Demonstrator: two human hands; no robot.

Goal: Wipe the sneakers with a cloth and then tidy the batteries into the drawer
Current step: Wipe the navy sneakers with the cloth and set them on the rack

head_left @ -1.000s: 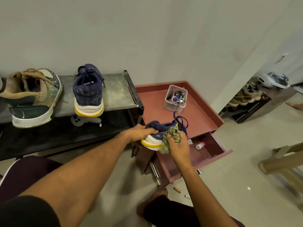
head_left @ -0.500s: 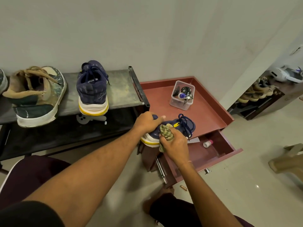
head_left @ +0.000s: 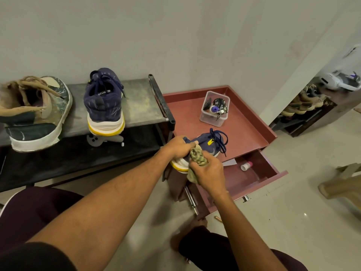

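Our left hand grips the sneaker at the worktop edge, our right hand bunches the cloth against it: wiping looks midway, with a likely battery on the floor and the drawer open.

Home entryway: shoe rack with sneakers, red drawer cabinet (more shoes beyond), tiled floor.

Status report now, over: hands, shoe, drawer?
Left hand holds navy shoe at cabinet edge. Right hand grips cloth against shoe side. Drawer open, battery on floor, nothing blocking.
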